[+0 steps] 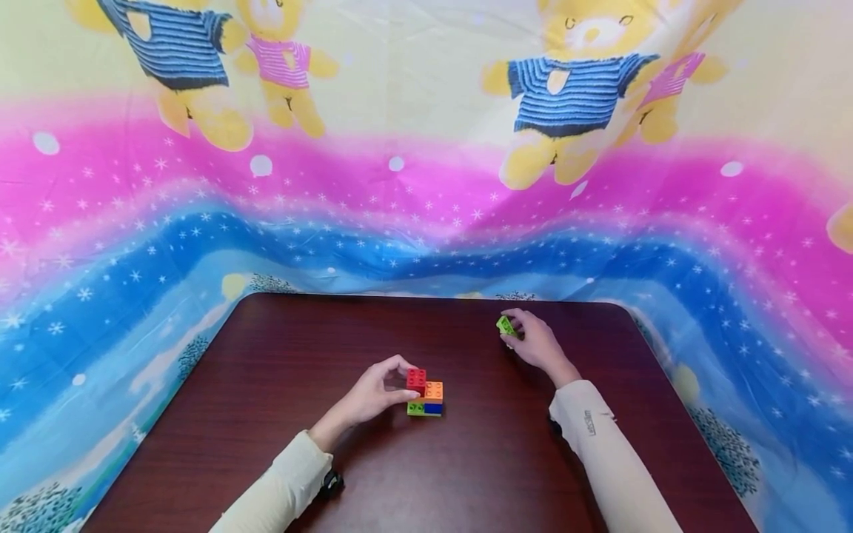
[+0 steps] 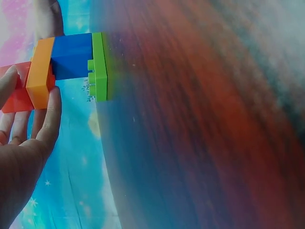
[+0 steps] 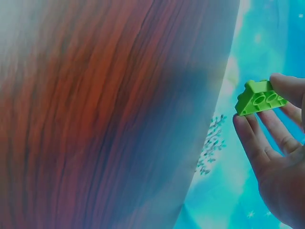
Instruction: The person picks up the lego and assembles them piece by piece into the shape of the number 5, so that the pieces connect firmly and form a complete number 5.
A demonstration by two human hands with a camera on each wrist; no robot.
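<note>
My left hand (image 1: 373, 389) grips the red brick (image 1: 416, 379) at the top of a small stack, thumb on one side and fingers on the other. In the left wrist view an orange brick (image 2: 40, 71) joins the red one. Beyond it come a blue brick (image 2: 71, 55) and a thin lime-green base plate (image 2: 100, 69) with studs. Farther back on the right, my right hand (image 1: 535, 342) pinches a lime-green sloped brick (image 3: 262, 98) between thumb and fingers. Its hollow underside, with round tubes, shows in the right wrist view. The hand holds it above the tabletop, apart from the stack.
The dark brown wooden table (image 1: 300, 333) has rounded far corners. A patterned cloth (image 1: 400, 192) with bears and snowflakes hangs behind it and along both sides. A small black device (image 1: 331, 483) sits at the left wrist.
</note>
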